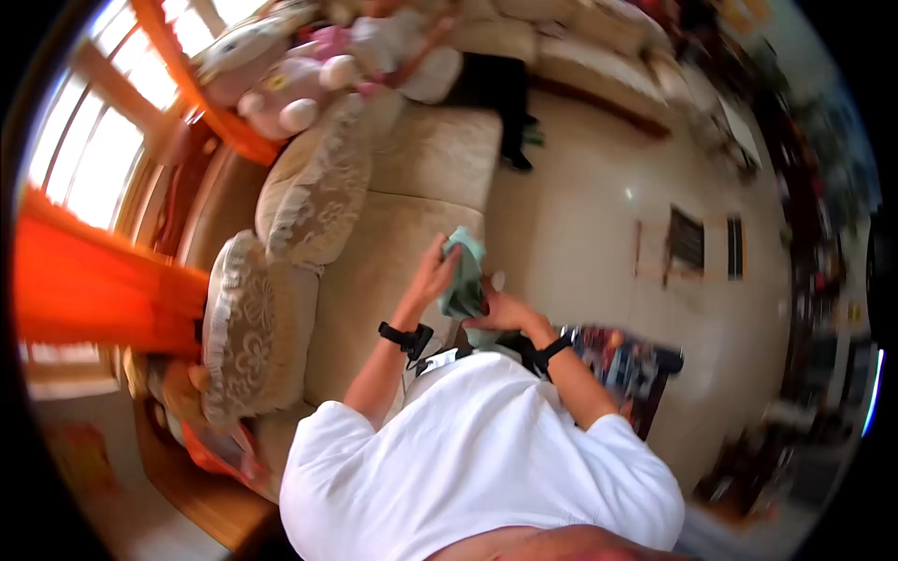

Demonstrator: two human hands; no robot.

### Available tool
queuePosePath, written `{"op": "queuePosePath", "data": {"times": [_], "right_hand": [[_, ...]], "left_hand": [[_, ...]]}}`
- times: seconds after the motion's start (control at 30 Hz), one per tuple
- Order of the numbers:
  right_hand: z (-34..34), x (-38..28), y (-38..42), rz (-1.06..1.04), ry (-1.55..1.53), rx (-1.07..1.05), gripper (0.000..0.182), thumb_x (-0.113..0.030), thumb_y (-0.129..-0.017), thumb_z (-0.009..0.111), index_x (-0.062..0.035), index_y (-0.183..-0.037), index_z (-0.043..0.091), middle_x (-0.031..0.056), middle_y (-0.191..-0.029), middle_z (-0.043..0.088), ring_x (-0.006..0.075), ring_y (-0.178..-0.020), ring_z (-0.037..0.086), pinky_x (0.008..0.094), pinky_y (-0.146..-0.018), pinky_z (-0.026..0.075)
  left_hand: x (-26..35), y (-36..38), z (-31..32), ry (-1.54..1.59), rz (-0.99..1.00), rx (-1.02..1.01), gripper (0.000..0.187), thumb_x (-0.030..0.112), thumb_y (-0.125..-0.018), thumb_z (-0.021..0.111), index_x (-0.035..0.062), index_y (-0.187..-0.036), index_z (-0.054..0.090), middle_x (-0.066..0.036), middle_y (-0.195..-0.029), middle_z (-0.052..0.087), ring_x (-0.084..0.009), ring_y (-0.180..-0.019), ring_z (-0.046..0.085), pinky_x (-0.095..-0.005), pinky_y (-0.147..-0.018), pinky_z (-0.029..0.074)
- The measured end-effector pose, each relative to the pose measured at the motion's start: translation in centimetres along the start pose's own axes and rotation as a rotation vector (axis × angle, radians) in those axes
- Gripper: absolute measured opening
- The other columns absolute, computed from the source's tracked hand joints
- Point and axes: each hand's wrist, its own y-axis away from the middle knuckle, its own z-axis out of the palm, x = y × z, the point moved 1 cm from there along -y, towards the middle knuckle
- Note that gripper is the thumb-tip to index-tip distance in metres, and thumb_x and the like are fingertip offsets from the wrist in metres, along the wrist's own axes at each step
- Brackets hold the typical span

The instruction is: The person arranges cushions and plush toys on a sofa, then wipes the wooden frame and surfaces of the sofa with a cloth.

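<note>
A pale green cloth (462,285), crumpled and folded, hangs between my two hands in front of my body, above the sofa's front edge. My left hand (435,269) grips it along its upper left side, fingers closed on the fabric. At its lower right, my right hand (505,310) is closed around another part of it. The cloth's exact kind does not show. Black bands are on both wrists, and a white tag or paper (436,361) lies near my waist.
A beige sofa (360,262) with lacy cushions (245,327) extends to the left. Another person (430,70) sits farther along it beside plush toys (290,89). To the right are a patterned covered stand (613,360) and a folding stool (687,241) on the tiled floor.
</note>
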Motion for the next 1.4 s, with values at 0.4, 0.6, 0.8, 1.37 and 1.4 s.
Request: {"op": "queuePosePath", "data": {"times": [0.4, 0.6, 0.8, 1.37, 1.4], "right_hand": [[-13.1, 2.3, -19.2, -0.348, 0.129, 0.024, 0.025, -0.006, -0.083, 0.061, -0.0019, -0.108, 0.062, 0.0208, -0.097, 0.067, 0.0386, -0.091, 0.065, 0.0423, -0.081, 0.050], [-18.4, 5.8, -31.6, -0.334, -0.197, 0.085, 0.040, -0.032, -0.098, 0.048, 0.0023, -0.118, 0.057, 0.0197, -0.106, 0.065, 0.0355, -0.099, 0.063, 0.0417, -0.083, 0.048], [-21.3, -6.8, -37.0, -0.484, -0.390, 0.094, 0.049, -0.035, -0.105, 0.032, 0.0005, -0.137, 0.044, 0.0174, -0.133, 0.050, 0.0271, -0.119, 0.050, 0.0352, -0.103, 0.037], [10.4, -26.5, -55.5, -1.131, -0.008, -0.284, 0.049, -0.011, -0.069, 0.076, -0.0028, -0.114, 0.058, 0.0199, -0.118, 0.057, 0.0386, -0.115, 0.052, 0.0500, -0.103, 0.037], [10.2, -26.0, -57.2, -1.106, 0.048, -0.220, 0.050, -0.018, -0.071, 0.077, -0.0024, -0.115, 0.057, 0.0205, -0.118, 0.057, 0.0386, -0.113, 0.052, 0.0503, -0.102, 0.037]], "left_hand": [[7.7, -13.6, -5.1, -0.047, 0.313, 0.359, 0.038, 0.030, -0.101, 0.052, -0.0019, -0.079, 0.046, -0.007, -0.065, 0.038, -0.0134, -0.062, 0.033, -0.0307, -0.055, 0.036], [14.4, -17.9, -9.0, -0.178, 0.448, 0.590, 0.030, 0.020, -0.084, 0.075, 0.0013, -0.079, 0.053, -0.007, -0.071, 0.049, -0.0150, -0.062, 0.045, -0.0284, -0.057, 0.041], [18.7, -17.6, -20.9, -0.403, 0.645, 0.749, 0.037, 0.021, -0.076, 0.082, 0.0057, -0.091, 0.053, -0.011, -0.101, 0.059, -0.0231, -0.095, 0.059, -0.0355, -0.082, 0.048], [-5.7, -8.5, -47.6, -0.533, 0.208, 1.055, 0.052, 0.016, -0.085, 0.065, 0.0009, -0.132, 0.048, -0.017, -0.126, 0.056, -0.0298, -0.119, 0.054, -0.0398, -0.102, 0.040], [-6.1, -8.0, -49.9, -0.645, 0.181, 1.171, 0.052, 0.015, -0.084, 0.066, 0.0012, -0.130, 0.048, -0.017, -0.126, 0.055, -0.0307, -0.118, 0.054, -0.0399, -0.101, 0.041]]}}
